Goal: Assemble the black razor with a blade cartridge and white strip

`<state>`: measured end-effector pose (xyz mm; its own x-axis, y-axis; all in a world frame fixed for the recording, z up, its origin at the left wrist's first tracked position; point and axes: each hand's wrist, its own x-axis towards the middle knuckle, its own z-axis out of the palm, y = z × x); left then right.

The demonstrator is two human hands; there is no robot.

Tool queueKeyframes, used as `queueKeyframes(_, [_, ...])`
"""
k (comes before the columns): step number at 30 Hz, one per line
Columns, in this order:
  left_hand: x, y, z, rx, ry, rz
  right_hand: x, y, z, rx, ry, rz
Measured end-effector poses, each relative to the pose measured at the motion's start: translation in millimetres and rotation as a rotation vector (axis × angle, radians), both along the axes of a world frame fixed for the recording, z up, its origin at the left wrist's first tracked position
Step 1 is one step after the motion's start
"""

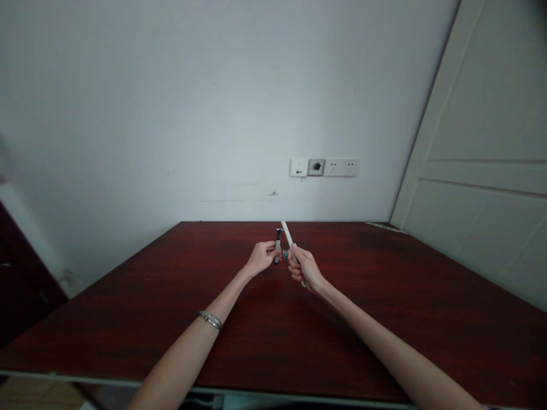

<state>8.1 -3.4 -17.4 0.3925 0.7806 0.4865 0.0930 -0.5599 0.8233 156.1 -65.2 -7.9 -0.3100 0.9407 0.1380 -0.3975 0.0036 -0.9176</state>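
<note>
Near the far side of the dark red table (239, 336), my left hand (261, 257) pinches a razor (278, 240) upright. It has a wide silvery head on top, a black neck and a pale grey handle. My right hand (304, 266) is closed round a slim white stick (288, 232), which leans with its top toward the razor. The stick's lower end shows under the fist, and its exact kind is unclear. Between the two hands is a small greenish-grey item (285, 255), partly hidden and too small to make out.
A white wall (239, 114) with sockets (341, 167) rises behind the table. A pale panelled door (482, 171) stands along the right side. A thin, light strip (384, 227) lies at the far right corner of the table.
</note>
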Motion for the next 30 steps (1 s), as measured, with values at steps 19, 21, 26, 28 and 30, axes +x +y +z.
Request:
queueKeyframes(19, [-2.3, 0.5, 3.2, -0.004, -0.056, 0.053, -13.6, -2.2, -15.3, -0.014, 0.058, -0.011])
queueKeyframes(21, [-2.0, 0.3, 3.4, 0.02, -0.041, 0.033, -16.1, -1.3, -16.1, 0.017, 0.084, -0.028])
queueKeyframes(26, [-2.2, 1.9, 5.5, 0.024, -0.075, 0.096, -21.6, -1.9, -21.3, -0.026, 0.03, -0.005])
queueKeyframes(28, [-2.6, 2.5, 6.4, 0.018, -0.074, 0.105, -22.2, -1.2, -18.6, -0.018, 0.035, 0.004])
queueKeyframes(30, [-2.3, 1.7, 7.2, 0.019, -0.058, 0.08, -21.4, 0.7, -13.6, 0.022, 0.085, -0.024])
